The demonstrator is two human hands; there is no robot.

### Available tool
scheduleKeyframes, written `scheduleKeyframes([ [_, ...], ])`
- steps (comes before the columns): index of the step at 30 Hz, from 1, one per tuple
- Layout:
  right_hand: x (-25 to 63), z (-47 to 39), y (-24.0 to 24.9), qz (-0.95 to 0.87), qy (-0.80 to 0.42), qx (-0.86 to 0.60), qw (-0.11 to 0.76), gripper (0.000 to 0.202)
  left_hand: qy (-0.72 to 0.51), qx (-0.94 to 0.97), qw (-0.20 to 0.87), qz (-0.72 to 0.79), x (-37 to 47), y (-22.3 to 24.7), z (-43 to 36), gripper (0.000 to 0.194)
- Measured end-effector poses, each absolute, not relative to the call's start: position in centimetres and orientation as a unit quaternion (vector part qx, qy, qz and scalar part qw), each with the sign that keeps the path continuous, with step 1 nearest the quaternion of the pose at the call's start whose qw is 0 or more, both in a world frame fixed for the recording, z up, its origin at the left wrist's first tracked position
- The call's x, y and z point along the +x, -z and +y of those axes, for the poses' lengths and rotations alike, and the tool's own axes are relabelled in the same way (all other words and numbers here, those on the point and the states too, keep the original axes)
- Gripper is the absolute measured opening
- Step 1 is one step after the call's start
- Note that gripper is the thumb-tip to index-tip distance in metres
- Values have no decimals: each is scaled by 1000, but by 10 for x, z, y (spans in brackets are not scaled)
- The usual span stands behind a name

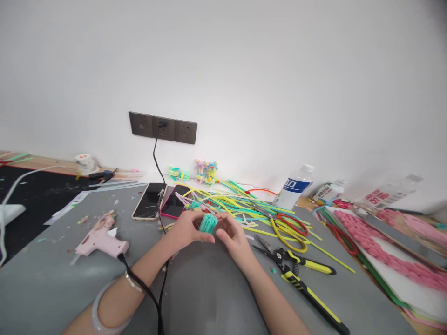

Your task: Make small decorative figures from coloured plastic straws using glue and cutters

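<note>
A small turquoise pipe-cleaner bundle [208, 224], ribbed and roughly barrel-shaped, is held up just above the grey work mat [199, 298]. My left hand [188, 228] is closed around its left side, thumb in front. On the other side, my right hand [233, 236] curls its fingers and thumb against the bundle; the far fingertips are hidden. Loose pipe cleaners [240, 204] in yellow, green and turquoise lie in a heap behind my hands. Black-and-yellow pruning shears [293, 267] lie open to the right of my right hand.
A pink glue gun [103, 238] lies at left, its black cord passing under my left forearm. Two phones [150, 202] are behind. Scissors [288, 232], a water bottle [293, 188] and pink braided pieces [377, 242] are on the right. Finished pipe-cleaner figures [206, 172] stand by the wall.
</note>
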State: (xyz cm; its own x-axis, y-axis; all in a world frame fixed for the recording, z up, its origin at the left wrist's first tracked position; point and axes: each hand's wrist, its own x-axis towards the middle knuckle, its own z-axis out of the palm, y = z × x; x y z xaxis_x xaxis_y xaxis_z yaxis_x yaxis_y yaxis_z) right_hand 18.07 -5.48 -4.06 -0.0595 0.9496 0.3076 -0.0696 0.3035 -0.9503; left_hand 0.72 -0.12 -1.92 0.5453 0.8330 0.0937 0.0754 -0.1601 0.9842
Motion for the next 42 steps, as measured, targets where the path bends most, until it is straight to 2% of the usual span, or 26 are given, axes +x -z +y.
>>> scheduleKeyframes([
  [4, 175, -59, 38, -594, -470, -351, 550, 42, -319, 715, 533, 320, 6, 15, -6, 64],
  [9, 174, -60, 39, -590, -491, -326, 552, 36, -331, 754, 476, 309, 6, 20, -4, 59],
  [17, 171, -60, 37, -570, -508, -325, 559, 31, -385, 785, 379, 304, 5, 25, -3, 64],
  [20, 175, -59, 35, -560, -499, -337, 569, 29, -367, 778, 406, 309, 5, 20, -6, 54],
  [24, 181, -59, 33, -533, -509, -349, 578, 30, -348, 739, 505, 279, 7, 14, -8, 48],
  [29, 182, -65, 26, -504, -571, -310, 569, 45, -331, 678, 622, 209, 6, 11, -8, 66],
  [31, 182, -67, 23, -495, -598, -287, 562, 52, -320, 668, 646, 184, 6, 10, -9, 75],
  [33, 182, -67, 20, -484, -619, -268, 556, 54, -327, 661, 651, 183, 6, 9, -9, 75],
  [39, 187, -61, 23, -433, -591, -293, 614, 48, -465, 532, 659, 258, 8, 6, -6, 37],
  [42, 189, -60, 25, -412, -584, -306, 628, 46, -519, 430, 684, 281, 6, 3, -3, 34],
])
